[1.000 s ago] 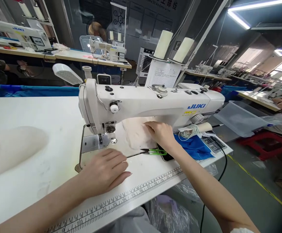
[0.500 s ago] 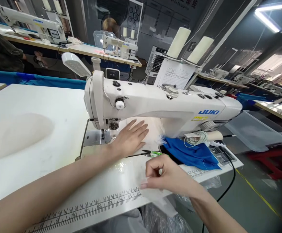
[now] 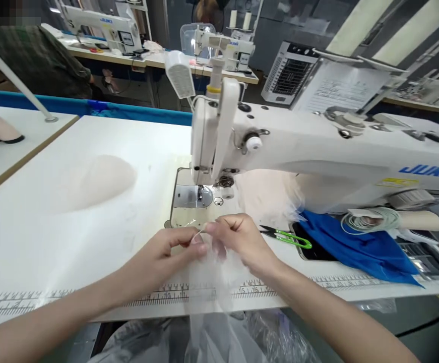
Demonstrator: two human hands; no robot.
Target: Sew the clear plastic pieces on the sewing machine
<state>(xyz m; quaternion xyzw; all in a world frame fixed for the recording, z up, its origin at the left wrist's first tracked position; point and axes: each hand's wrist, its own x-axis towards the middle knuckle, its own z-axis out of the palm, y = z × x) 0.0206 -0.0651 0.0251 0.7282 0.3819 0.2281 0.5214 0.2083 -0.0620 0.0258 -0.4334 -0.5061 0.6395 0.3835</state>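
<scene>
My left hand (image 3: 179, 249) and my right hand (image 3: 240, 237) are close together in front of the needle plate (image 3: 191, 196), above the white table. Both are closed in a pinch on the upper edge of a sheer, whitish fabric piece (image 3: 206, 290). The fabric hangs from my fingers over the ruler strip and past the table's front edge. Between the fingertips its edge shows as a thin pale line. Behind the hands stands the white sewing machine (image 3: 317, 146). Under its arm lies a pile of pale sheer fabric (image 3: 268, 194).
Green-handled thread snips (image 3: 289, 238) lie right of my right hand, partly over a black phone-like object (image 3: 315, 253). Beside them is a blue cloth (image 3: 355, 247) with a coil of cord (image 3: 370, 220). A pale sheer oval piece (image 3: 106, 181) lies at left. Another person sits far left.
My left hand has left the pale pile under the machine arm and now pinches the sheer piece. My right hand has brought that piece up from the table's edge. The view has shifted.
</scene>
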